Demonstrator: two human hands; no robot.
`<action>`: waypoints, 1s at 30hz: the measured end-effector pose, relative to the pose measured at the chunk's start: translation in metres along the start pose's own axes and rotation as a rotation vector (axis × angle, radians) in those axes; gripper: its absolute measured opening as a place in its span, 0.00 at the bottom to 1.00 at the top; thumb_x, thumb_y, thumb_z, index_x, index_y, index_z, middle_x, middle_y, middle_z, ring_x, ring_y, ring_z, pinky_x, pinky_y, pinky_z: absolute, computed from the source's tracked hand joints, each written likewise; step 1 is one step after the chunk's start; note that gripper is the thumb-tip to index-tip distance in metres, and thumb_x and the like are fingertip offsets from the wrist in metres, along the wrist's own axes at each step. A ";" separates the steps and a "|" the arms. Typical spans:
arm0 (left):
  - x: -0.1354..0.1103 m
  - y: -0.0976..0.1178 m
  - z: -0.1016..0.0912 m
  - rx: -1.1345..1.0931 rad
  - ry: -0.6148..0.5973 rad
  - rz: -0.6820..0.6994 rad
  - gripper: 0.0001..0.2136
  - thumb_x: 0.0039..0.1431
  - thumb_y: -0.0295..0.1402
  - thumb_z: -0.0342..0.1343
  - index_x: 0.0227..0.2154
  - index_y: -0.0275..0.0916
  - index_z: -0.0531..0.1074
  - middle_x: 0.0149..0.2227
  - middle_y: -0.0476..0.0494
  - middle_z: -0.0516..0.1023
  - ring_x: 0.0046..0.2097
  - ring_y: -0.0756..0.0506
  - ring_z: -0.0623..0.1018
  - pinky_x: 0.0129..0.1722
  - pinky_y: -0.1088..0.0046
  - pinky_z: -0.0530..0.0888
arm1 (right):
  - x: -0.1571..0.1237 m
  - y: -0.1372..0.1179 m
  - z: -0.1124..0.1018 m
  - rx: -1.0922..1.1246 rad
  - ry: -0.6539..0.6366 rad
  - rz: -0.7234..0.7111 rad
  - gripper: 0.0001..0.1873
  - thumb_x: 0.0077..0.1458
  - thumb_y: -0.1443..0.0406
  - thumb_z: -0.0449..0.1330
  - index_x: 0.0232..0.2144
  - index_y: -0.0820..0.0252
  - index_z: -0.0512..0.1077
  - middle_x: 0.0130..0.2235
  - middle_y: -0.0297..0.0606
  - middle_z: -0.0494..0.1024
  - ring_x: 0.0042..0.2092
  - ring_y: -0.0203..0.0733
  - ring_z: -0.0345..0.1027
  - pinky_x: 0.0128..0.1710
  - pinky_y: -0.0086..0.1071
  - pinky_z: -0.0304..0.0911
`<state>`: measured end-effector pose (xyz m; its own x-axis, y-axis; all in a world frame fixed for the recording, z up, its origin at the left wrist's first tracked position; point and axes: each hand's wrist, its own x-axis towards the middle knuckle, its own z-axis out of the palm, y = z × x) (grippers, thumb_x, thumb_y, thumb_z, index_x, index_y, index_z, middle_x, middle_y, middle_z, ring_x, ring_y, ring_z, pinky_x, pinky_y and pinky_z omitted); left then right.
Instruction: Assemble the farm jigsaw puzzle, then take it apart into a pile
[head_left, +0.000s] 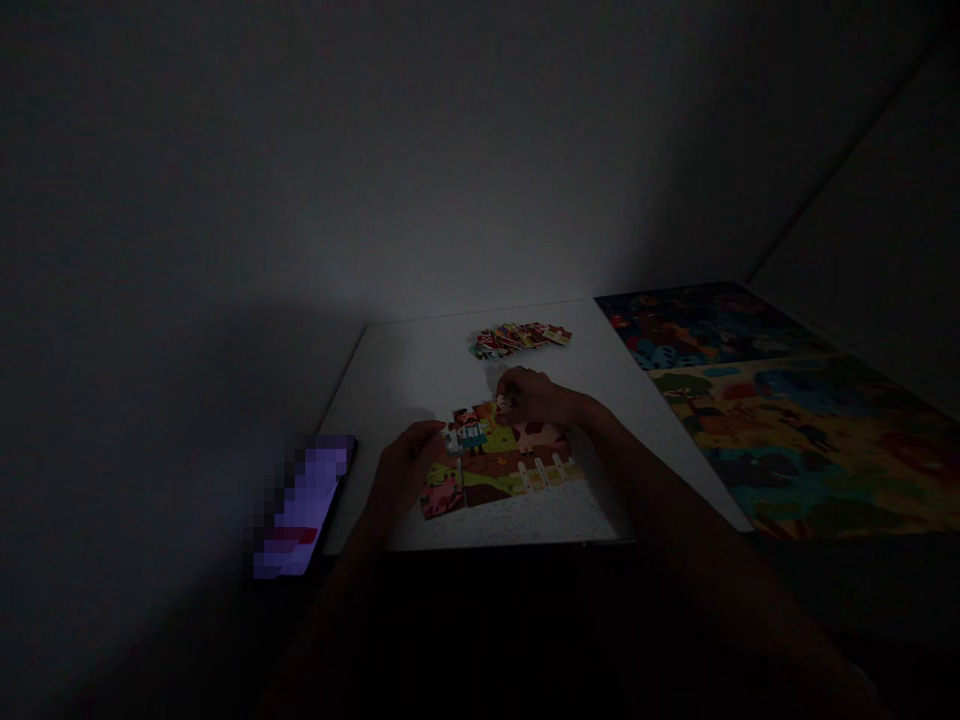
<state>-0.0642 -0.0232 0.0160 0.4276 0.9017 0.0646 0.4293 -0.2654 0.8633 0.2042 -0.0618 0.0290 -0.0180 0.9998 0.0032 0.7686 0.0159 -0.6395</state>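
Observation:
A partly assembled jigsaw puzzle (487,465) lies on the white board, showing a farm scene with a figure, a pink pig, a spotted animal and a white fence. At its left edge is my left hand (405,468), index finger and thumb apart, fingertips touching or very near the border pieces. My right hand (531,395) is over the upper edge of the puzzle, its fingers pinched on a small puzzle piece (503,402) that is mostly covered. Dim light hides exactly how that piece meets the others.
Beyond my hands, a heap of loose puzzle pieces (517,338) lies on the white board (405,365). A lit phone (307,505) stands at the board's left edge. Two colourful animal pictures, a dark one (712,320) and a yellow one (810,440), lie to the right. A wall rises behind.

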 end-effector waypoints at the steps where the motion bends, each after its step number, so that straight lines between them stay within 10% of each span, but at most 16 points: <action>1: 0.001 0.001 0.000 -0.022 -0.006 -0.017 0.15 0.55 0.44 0.55 0.40 0.41 0.76 0.32 0.49 0.79 0.33 0.47 0.77 0.33 0.74 0.73 | -0.001 -0.001 -0.001 0.034 -0.006 0.014 0.20 0.41 0.59 0.71 0.37 0.55 0.71 0.40 0.40 0.75 0.45 0.51 0.68 0.45 0.41 0.61; 22: 0.072 0.022 0.012 -0.109 -0.122 -0.105 0.13 0.47 0.38 0.54 0.32 0.38 0.78 0.27 0.47 0.78 0.29 0.46 0.75 0.27 0.72 0.69 | 0.013 0.020 0.013 0.642 0.058 -0.068 0.13 0.45 0.66 0.65 0.33 0.59 0.65 0.31 0.31 0.67 0.32 0.35 0.62 0.32 0.30 0.59; 30: 0.100 0.052 0.027 -0.054 -0.002 0.265 0.12 0.54 0.37 0.52 0.35 0.39 0.77 0.33 0.48 0.80 0.35 0.47 0.76 0.35 0.72 0.72 | 0.014 0.018 0.014 0.693 0.074 -0.048 0.13 0.44 0.67 0.64 0.34 0.59 0.67 0.30 0.30 0.68 0.32 0.35 0.62 0.31 0.30 0.59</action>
<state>0.0221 0.0440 0.0543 0.5210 0.8026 0.2905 0.2594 -0.4731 0.8420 0.2093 -0.0480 0.0066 0.0210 0.9965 0.0807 0.1827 0.0755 -0.9803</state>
